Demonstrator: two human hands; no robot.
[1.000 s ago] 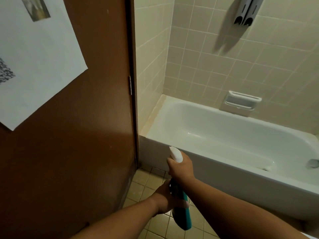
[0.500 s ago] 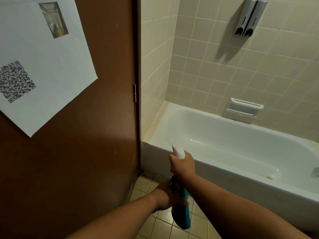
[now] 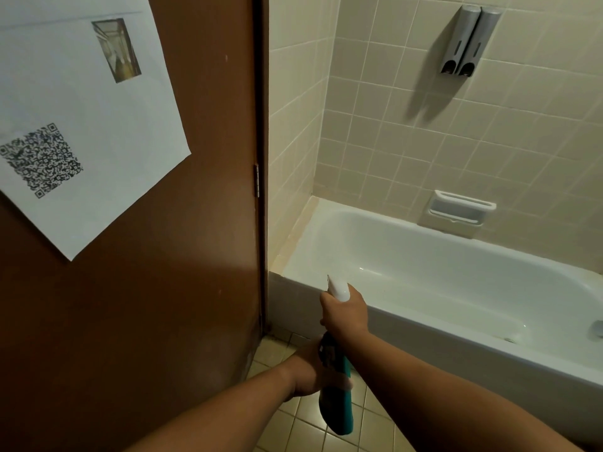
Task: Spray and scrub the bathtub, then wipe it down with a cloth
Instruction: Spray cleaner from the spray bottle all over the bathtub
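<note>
Ahead of my right hand (image 3: 346,313) and left hand (image 3: 306,370), fingers clamped round the teal plastic spray bottle (image 3: 341,402), the white bathtub (image 3: 456,256) is still waiting, apparently unsprayed, only my view lifting.

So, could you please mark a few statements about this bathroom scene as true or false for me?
1. The right hand grips the spray bottle by its white head. True.
2. The left hand hangs free. False: it holds the bottle's teal body.
3. A cloth lies in the bathtub. False: no cloth shows in the bathtub.
4. A paper with a QR code hangs on the door. True.
</note>
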